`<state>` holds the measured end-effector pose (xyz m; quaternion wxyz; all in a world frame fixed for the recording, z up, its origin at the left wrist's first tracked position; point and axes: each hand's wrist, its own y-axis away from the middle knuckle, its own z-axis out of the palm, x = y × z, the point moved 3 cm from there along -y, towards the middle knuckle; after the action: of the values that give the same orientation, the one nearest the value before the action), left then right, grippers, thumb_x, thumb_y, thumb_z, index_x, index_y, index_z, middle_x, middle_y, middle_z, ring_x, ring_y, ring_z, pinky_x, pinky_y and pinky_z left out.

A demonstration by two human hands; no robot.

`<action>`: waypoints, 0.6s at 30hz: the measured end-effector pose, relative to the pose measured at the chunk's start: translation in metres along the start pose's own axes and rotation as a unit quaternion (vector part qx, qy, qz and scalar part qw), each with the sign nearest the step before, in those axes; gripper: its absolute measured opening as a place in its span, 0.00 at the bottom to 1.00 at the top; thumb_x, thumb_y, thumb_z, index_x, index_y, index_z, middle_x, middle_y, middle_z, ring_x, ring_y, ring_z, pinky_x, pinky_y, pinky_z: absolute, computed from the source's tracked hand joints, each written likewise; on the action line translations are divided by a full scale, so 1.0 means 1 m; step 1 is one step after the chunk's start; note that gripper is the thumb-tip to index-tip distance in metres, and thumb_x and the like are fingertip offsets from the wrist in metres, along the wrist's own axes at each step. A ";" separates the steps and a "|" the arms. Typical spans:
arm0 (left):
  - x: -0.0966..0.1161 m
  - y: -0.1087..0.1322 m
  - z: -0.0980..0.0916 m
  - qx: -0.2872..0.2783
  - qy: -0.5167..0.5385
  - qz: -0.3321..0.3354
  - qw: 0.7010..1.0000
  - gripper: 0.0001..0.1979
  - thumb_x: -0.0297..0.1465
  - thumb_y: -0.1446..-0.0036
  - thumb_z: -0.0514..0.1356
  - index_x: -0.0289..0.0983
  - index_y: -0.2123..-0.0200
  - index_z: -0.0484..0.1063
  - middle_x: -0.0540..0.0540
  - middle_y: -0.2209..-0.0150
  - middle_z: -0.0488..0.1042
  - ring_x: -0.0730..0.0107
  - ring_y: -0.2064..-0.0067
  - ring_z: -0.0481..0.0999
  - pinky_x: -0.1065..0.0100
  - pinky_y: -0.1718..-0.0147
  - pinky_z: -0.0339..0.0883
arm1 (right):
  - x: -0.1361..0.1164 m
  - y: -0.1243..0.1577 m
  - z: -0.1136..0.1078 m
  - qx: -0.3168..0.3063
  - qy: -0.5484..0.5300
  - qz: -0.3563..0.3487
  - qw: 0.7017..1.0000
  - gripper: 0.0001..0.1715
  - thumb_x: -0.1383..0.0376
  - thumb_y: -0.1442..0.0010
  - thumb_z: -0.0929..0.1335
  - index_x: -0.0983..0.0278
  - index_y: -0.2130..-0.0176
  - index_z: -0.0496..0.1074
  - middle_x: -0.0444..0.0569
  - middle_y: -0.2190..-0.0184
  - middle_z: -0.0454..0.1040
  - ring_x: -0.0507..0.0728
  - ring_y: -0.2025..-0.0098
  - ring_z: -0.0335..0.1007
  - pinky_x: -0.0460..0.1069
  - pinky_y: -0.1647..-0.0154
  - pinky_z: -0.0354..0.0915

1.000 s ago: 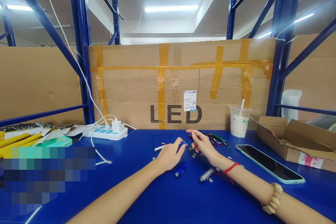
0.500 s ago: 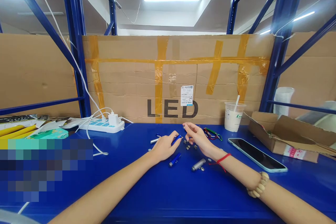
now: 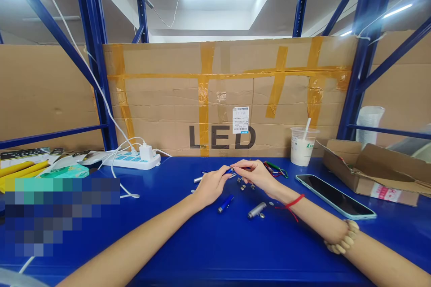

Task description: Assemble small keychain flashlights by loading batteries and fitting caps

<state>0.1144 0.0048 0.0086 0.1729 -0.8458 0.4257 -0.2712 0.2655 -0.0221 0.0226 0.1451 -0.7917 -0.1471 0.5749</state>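
Apparently, left hand [image 3: 210,188] and right hand [image 3: 257,176] meet at a blue tube [image 3: 229,171].

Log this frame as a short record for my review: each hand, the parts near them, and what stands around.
Left hand: holds a slim blue tube
Right hand: fingertips at the tube's end; any part pinched there is too small to tell
Nearest the person: blue cylinder, silver cylinder
Below right hand: small metal parts
Right side: phone, cup with straw, open cardboard box
Left side: white power strip
Surface: blue tabletop
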 end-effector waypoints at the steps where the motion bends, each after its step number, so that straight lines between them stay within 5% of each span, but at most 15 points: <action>1: 0.001 0.001 0.000 0.006 -0.003 0.009 1.000 0.15 0.34 0.37 0.42 0.39 0.52 0.63 0.49 0.72 0.75 0.66 0.69 0.76 0.71 0.71 0.61 | 0.001 -0.001 -0.002 -0.001 0.009 -0.015 1.000 0.21 0.53 0.54 0.71 0.66 0.66 0.77 0.48 0.71 0.73 0.44 0.82 0.57 0.43 0.83 0.55; 9: 0.001 0.003 0.004 0.034 -0.037 0.049 0.998 0.14 0.35 0.37 0.45 0.40 0.56 0.67 0.48 0.67 0.77 0.66 0.67 0.77 0.72 0.70 0.64 | 0.001 -0.002 -0.008 0.007 0.085 -0.077 0.993 0.17 0.54 0.56 0.72 0.66 0.75 0.76 0.48 0.73 0.72 0.46 0.82 0.61 0.44 0.84 0.60; 18: 0.000 0.004 0.001 0.077 -0.043 0.009 0.996 0.12 0.33 0.39 0.48 0.42 0.56 0.68 0.51 0.59 0.77 0.67 0.59 0.76 0.72 0.65 0.66 | -0.002 0.004 0.001 0.024 0.075 -0.042 0.996 0.18 0.53 0.55 0.71 0.68 0.75 0.74 0.48 0.74 0.72 0.45 0.85 0.59 0.43 0.87 0.59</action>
<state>0.1131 0.0024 0.0056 0.2581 -0.8368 0.4034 -0.2655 0.2643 -0.0261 0.0230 0.1988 -0.8221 -0.1553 0.5105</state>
